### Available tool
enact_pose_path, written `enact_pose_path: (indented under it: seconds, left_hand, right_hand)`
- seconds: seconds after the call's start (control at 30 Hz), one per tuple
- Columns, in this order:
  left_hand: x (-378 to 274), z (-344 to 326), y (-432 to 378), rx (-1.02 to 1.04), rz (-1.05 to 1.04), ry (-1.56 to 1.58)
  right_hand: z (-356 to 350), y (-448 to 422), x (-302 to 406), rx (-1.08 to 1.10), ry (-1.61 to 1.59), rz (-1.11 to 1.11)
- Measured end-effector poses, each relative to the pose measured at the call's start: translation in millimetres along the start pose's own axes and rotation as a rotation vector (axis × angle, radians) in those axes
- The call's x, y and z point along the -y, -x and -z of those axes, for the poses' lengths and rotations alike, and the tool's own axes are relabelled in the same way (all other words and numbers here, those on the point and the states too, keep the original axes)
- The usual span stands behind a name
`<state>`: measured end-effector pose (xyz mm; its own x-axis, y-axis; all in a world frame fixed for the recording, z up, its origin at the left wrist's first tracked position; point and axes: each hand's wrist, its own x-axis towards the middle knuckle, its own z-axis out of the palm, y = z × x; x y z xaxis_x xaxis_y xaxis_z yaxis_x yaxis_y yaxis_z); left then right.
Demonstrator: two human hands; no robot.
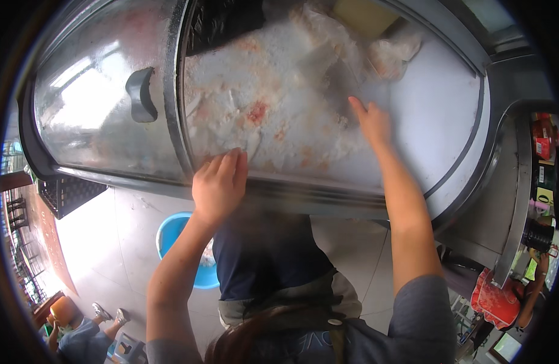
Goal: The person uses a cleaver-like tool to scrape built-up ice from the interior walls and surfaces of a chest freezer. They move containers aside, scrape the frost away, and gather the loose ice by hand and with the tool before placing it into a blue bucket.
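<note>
Before me is a chest freezer (pixel 479 113) with a sliding glass lid (pixel 93 136) at its left. The floor inside is coated with frost (pixel 284 95), stained reddish in patches. My left hand (pixel 219 182) is bent over the front rim, its fingertips hidden from me at the frost's near edge. My right hand (pixel 374 123) reaches inside, thumb pointing forward; whether its fingers close on anything is hidden. Just beyond it is a blurred grey patch I cannot make out. Clear plastic bags (pixel 391 54) lie at the back, beside a yellowish block (pixel 366 16).
A black plastic bag (pixel 225 22) lies at the freezer's back left. On the floor, a blue basin (pixel 206 277) holds whitish pieces. A black basket (pixel 72 193) hangs at the left. One person (pixel 88 334) sits lower left; another in a red apron (pixel 495 300) is at right.
</note>
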<state>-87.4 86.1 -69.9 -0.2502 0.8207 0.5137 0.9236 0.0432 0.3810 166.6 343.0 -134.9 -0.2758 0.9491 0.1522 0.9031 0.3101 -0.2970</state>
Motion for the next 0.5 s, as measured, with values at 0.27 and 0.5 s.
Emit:
enact_pose_path:
  seconds: [0.27,0.5]
  left_hand:
    - [-1.2,-2.4,-1.4,-0.027,-0.023,0.027]
    - [-0.9,0.1,4.7,-0.037,-0.005,0.036]
  right_hand:
    - [-7.5,19.1,7.4,0.078,-0.047,0.215]
    - [76.2,24.3,76.8,0.400,-0.755,-0.286]
